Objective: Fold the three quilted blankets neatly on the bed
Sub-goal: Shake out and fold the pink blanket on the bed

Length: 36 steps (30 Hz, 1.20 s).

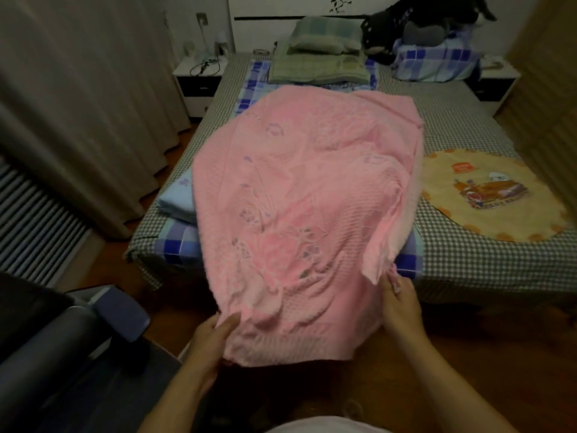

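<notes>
Now I see my left hand [209,334] and right hand [400,303] both pinching the pink blanket [306,195] (near edge) lying over the bed [468,254].

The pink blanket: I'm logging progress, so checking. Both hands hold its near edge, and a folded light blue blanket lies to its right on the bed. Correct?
Not quite. In the head view the folded light blue blanket lies to the left of the pink blanket, not the right. The left hand and right hand do hold its near edge.
</notes>
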Each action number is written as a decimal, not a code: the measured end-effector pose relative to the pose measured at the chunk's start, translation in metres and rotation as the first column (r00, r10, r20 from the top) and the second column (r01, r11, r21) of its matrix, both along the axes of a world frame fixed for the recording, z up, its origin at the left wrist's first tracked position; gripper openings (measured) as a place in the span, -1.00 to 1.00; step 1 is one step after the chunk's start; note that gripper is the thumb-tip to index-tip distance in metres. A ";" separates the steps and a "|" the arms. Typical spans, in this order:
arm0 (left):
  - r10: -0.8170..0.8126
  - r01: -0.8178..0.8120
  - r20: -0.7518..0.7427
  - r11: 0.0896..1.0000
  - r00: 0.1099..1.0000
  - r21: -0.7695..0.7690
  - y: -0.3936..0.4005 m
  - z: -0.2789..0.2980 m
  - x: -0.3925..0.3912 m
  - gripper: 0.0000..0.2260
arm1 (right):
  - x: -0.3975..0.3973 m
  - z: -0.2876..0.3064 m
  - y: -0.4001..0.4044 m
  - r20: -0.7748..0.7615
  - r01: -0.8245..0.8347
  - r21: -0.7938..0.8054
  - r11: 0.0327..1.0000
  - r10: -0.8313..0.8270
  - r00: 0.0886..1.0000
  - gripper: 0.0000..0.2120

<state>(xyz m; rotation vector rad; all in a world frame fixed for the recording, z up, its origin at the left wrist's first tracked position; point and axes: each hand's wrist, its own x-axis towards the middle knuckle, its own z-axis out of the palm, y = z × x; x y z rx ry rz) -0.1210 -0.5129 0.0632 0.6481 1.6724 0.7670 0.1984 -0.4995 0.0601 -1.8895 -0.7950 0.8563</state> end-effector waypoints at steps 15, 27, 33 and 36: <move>-0.232 0.331 -0.608 0.942 0.759 0.053 0.000 0.017 -0.037 -0.93 | 0.018 0.000 -0.024 0.506 0.138 -0.064 0.988 -0.087 0.858 -0.63; -0.128 0.062 0.506 0.987 0.853 0.145 0.012 0.054 0.087 -0.64 | -0.104 0.022 -0.019 0.461 -0.594 0.332 0.733 0.424 0.780 -0.88; 0.025 -0.050 0.705 0.999 0.709 0.015 0.004 0.055 0.090 -0.68 | -0.105 0.027 -0.024 0.477 -0.546 0.393 0.740 0.343 0.809 -0.92; -0.054 0.025 0.546 0.998 0.836 0.062 0.001 0.065 0.089 -0.75 | -0.106 0.024 -0.023 0.472 -0.503 0.402 0.765 0.297 0.830 -0.89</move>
